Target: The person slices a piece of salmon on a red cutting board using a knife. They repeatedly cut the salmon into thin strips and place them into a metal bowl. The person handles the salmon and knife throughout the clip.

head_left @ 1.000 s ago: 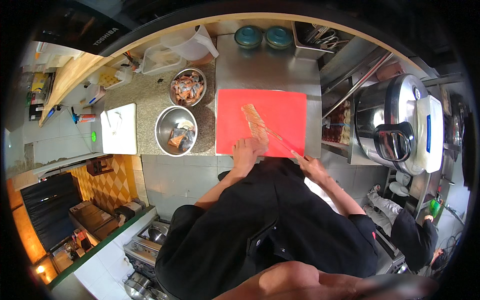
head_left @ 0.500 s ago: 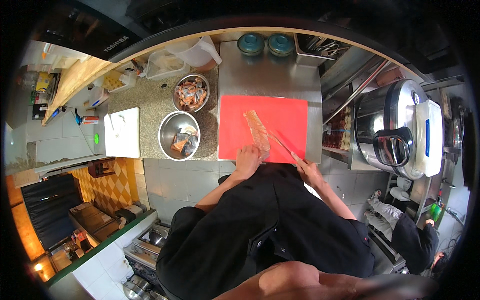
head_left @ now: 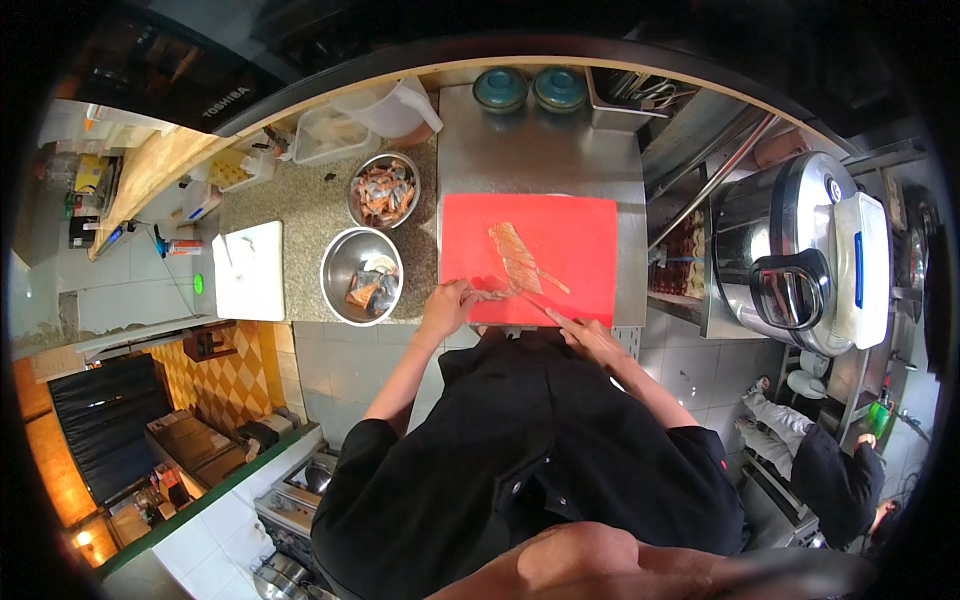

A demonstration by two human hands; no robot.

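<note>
A pale orange salmon fillet piece (head_left: 515, 258) lies lengthwise on the red cutting board (head_left: 582, 225). A thin orange strip (head_left: 553, 282) rests beside its right edge. My left hand (head_left: 445, 308) is closed at the board's front left edge, pinching a narrow pinkish fish strip (head_left: 487, 295) that stretches toward the fillet's near end. My right hand (head_left: 594, 343) wraps round the handle of a knife (head_left: 536, 301). Its blade points up and left to where the strip meets the fillet; the tip is hard to make out there.
Left of the board stand a steel bowl with fish skin pieces (head_left: 349, 240) and another with salmon scraps (head_left: 415, 205). A white cutting board (head_left: 270, 280) lies farther left. Two lidded teal bowls (head_left: 500, 90) stand behind. At right are a large steel cooker (head_left: 740, 250) and another person (head_left: 835, 475).
My left hand has moved left off the fillet and now pinches a narrow strip. My right hand and the knife have shifted left and nearer me, and the blade now lies flatter toward the left.
</note>
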